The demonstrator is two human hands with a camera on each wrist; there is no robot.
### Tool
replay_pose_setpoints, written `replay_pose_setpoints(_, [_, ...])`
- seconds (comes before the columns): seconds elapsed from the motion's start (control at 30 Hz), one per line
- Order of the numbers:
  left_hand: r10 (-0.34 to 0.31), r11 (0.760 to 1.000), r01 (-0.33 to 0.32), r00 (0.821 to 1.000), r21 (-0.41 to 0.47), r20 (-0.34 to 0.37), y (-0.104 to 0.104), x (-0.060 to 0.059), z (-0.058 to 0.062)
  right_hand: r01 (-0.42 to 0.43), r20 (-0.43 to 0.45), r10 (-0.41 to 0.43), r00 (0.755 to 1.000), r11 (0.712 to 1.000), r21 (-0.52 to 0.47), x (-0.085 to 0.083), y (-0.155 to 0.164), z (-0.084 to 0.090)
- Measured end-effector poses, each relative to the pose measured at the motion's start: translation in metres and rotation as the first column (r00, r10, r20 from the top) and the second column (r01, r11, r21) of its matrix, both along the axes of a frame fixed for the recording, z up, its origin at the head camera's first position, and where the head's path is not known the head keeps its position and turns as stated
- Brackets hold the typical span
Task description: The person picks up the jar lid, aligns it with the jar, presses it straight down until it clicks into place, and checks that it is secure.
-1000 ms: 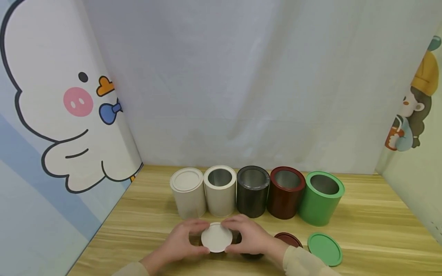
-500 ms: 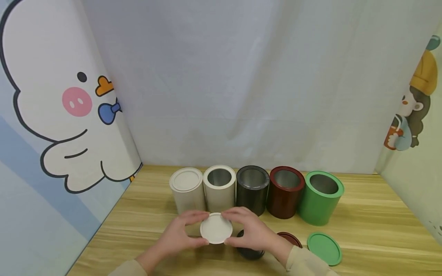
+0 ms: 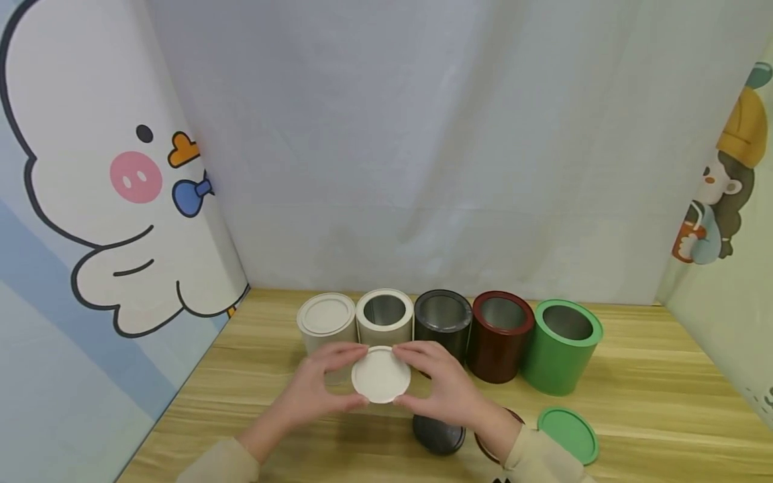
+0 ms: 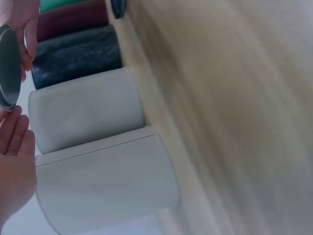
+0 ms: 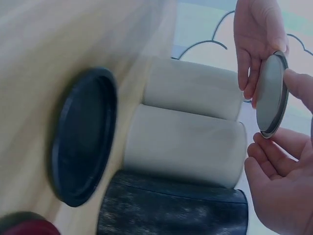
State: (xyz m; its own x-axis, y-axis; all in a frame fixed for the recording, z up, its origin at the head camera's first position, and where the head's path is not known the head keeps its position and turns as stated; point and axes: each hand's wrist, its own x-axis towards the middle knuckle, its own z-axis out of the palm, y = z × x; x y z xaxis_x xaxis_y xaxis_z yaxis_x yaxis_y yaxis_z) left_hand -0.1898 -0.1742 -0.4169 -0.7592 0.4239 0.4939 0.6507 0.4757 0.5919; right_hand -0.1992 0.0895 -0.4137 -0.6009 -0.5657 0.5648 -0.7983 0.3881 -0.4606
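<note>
Along the wooden table (image 3: 652, 396), 5 cans stand in a row. Just before the open white can (image 3: 384, 322), left hand (image 3: 314, 389) and right hand (image 3: 443, 389) pinch the white lid (image 3: 381, 373), raised; lowering it squarely onto that rim seems next.

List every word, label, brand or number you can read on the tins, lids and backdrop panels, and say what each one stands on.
None: no readable text in any view.
The white lid, held by the left hand and right hand, is blank.
The tins show plain sides.
The duck panel and the girl panel carry only drawings.
</note>
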Motion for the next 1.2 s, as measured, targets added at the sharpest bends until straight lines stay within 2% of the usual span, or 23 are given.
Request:
replay_pose_setpoints(0.33, [0.007, 0.999, -0.01, 0.997, -0.033, -0.076, 0.003, -0.01, 0.017, 0.018, 0.032, -0.019, 0.999, 1.0, 0.025, -0.006, 0.005, 0.016])
replay_pose_setpoints(0.7, [0.042, 0.996, -0.044, 0.998, -0.072, -0.037, 0.005, -0.018, 0.027, 0.023, 0.039, -0.025, 0.999, 0.999, 0.046, -0.017, 0.007, 0.026])
replay_pose_setpoints(1.0, [-0.015, 0.995, 0.002, 0.991, -0.101, -0.13, 0.005, -0.039, 0.033, 0.029, 0.052, -0.033, 0.998, 0.997, 0.071, -0.032, 0.008, 0.034])
replay_pose_setpoints(1.2, [0.005, 0.993, -0.019, 0.993, -0.115, -0.12, 0.005, -0.048, 0.039, 0.035, 0.087, -0.043, 0.995, 0.995, 0.099, -0.044, 0.007, 0.039])
